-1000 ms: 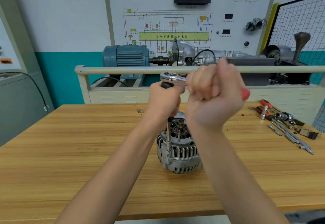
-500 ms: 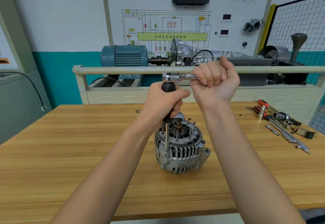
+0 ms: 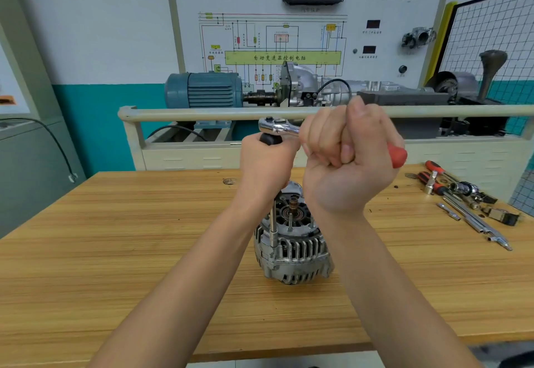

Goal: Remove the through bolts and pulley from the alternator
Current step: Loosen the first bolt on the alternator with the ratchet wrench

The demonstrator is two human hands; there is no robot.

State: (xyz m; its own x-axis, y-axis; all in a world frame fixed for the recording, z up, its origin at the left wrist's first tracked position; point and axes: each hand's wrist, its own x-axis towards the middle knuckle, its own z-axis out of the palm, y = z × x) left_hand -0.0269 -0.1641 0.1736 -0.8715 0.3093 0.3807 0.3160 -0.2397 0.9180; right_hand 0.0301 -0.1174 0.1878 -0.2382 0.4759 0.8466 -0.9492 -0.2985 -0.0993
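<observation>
Both hands grip the tool: right hand [image 3: 346, 162] is fisted around the ratchet [image 3: 281, 127] handle; left hand [image 3: 267, 162] wraps the black extension grip. Its shaft drops to the alternator [image 3: 291, 246], upright at mid-bench [image 3: 115, 252]. Spare tools [image 3: 462, 194] lie well right.

Silver alternator [image 3: 291, 247] upright on wooden bench [image 3: 115, 252], centre.

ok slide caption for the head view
Right hand swings ratchet, left hand steadies extension on alternator bolt.
</observation>
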